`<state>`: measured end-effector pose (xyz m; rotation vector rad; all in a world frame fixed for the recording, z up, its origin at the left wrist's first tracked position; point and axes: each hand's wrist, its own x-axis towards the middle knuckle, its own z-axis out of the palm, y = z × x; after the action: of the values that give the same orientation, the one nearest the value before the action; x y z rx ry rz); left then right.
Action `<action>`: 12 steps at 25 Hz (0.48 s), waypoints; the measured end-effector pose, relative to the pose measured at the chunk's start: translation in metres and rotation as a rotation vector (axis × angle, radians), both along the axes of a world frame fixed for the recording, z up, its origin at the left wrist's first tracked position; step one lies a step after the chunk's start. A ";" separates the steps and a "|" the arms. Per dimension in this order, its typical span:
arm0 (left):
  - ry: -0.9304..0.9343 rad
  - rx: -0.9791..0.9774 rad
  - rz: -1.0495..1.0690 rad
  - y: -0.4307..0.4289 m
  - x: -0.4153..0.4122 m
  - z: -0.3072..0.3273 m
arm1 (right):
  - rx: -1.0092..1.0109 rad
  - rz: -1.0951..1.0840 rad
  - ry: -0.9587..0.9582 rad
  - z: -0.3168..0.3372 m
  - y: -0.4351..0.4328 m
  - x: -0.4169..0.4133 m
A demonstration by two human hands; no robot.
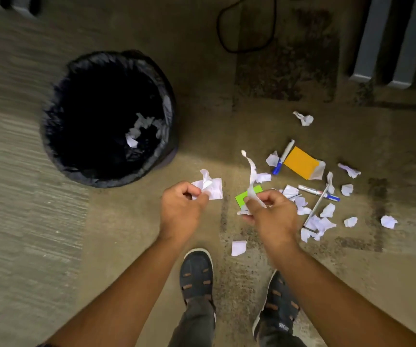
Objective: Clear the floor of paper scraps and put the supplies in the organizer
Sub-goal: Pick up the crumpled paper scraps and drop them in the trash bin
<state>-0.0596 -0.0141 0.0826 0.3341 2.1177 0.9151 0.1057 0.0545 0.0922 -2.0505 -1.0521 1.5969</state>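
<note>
Holding crumpled paper (pixel 208 187) pinched in the left hand (pixel 180 210) and a long strip (pixel 250 181) pinched in the right hand (pixel 268 214), the person stands with the bin (pixel 56 151) up and left, nearer the left hand.

floor (pixel 116 221) is tan-brown carpet, dim overall, with a lighter ribbed band along the left. darker mottled patch (pixel 287 58) upper right, speckled strip bottom centre. black cable (pixel 247 33) loops at top. grey metal furniture legs (pixel 392 41) top right. brighter light pool mid-frame.
</note>
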 end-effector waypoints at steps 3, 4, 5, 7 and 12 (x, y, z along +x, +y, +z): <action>0.033 0.096 0.154 0.003 -0.046 0.050 | 0.107 0.061 0.136 0.048 0.012 -0.064; 0.057 0.109 0.207 0.002 -0.061 0.061 | 0.137 0.091 0.184 0.060 0.015 -0.084; 0.080 0.108 0.260 0.000 -0.077 0.072 | 0.163 0.132 0.213 0.070 0.018 -0.105; 0.093 0.086 0.359 -0.001 -0.103 0.084 | 0.211 0.219 0.225 0.078 0.022 -0.144; -0.026 0.118 0.587 0.001 -0.150 0.087 | 0.142 0.340 0.203 0.071 0.027 -0.212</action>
<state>-0.2093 -0.0130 0.1696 -0.2607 2.1764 1.3679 -0.1062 0.0810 0.1630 -1.6422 -1.4480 1.7848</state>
